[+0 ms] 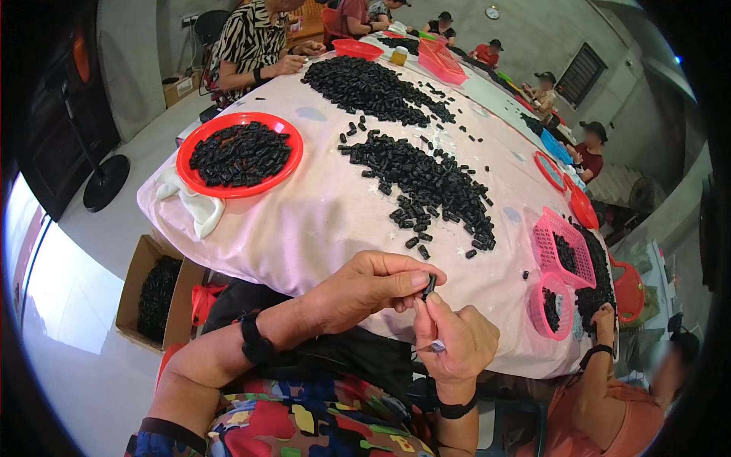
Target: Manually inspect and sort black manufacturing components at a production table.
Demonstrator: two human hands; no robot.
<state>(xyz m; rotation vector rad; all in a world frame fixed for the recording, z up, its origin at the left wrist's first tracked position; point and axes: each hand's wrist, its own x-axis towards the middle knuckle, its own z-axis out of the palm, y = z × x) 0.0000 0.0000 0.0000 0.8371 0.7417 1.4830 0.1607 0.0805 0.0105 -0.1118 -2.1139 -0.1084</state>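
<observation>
Small black cylindrical piece (430, 285) held above the near edge of the cloth-covered table, between the pinched thumb and fingers of the left hand (364, 288) and the closed thumb and fingertips of the right hand (459, 341). Its long axis runs nearly up-down in view, upper end leaning slightly right, lower end at the right thumb.

- Left forearm (205, 365) slants up from the lower left, elbow bent, and there's the left hand (373, 283), thumb (405, 284) and forefinger set in a pinch, the other fingers curled beneath!
- Right forearm (460, 434) stands much steeper at the lower edge, its right hand (461, 339) angled up and leftward, thumb and forefinger pinching too.
- And the two pinches meet (tight quarters, this), fingertips right beside fingertips!
</observation>
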